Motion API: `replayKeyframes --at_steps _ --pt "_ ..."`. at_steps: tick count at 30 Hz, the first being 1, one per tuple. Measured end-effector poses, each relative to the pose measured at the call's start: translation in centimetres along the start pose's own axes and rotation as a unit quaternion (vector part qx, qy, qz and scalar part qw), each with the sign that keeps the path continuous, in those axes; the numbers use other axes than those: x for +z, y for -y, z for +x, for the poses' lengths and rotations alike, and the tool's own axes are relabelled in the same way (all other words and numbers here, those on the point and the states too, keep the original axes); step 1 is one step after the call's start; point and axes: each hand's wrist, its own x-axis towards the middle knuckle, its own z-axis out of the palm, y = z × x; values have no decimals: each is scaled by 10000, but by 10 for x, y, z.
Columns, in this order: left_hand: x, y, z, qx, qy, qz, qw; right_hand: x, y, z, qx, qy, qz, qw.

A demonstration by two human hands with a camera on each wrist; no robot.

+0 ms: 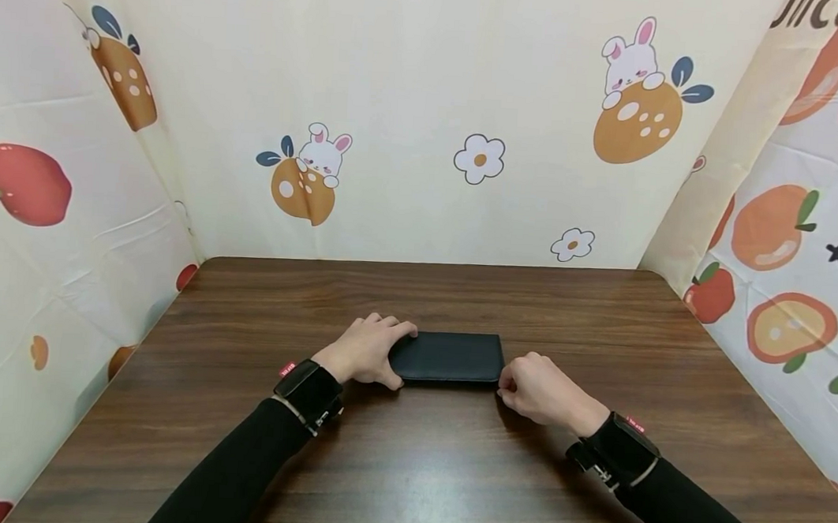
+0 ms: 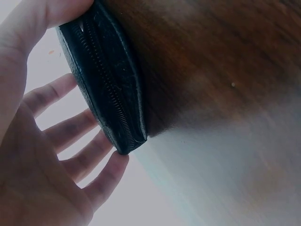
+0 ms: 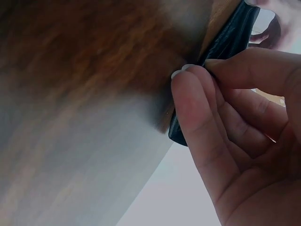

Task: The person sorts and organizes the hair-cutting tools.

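A black zip wallet (image 1: 449, 358) lies flat on the table, its long side across. My left hand (image 1: 368, 350) grips its left end, thumb at the near corner and fingers spread along the far side. A closed zipper (image 2: 110, 89) runs along the wallet's edge in the left wrist view. At the near right corner, my right hand (image 1: 543, 390) pinches at the zipper edge with thumb and forefinger, the other fingers curled in. Those fingertips (image 3: 192, 75) meet right at the wallet's side in the right wrist view and hide what is between them.
The brown wood-grain table (image 1: 408, 466) has its far edge against a cream curtain (image 1: 414, 79) printed with rabbits and flowers. Fruit-print curtains stand at both sides. Black bands (image 1: 310, 396) with cameras sit on both wrists.
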Motion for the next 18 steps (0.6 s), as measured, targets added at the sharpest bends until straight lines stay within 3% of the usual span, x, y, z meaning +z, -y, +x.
replayKeyframes --at_steps 18 --pt "1 1 0 -12 -1 25 10000 4 12 4 -152 96 -23 9998"
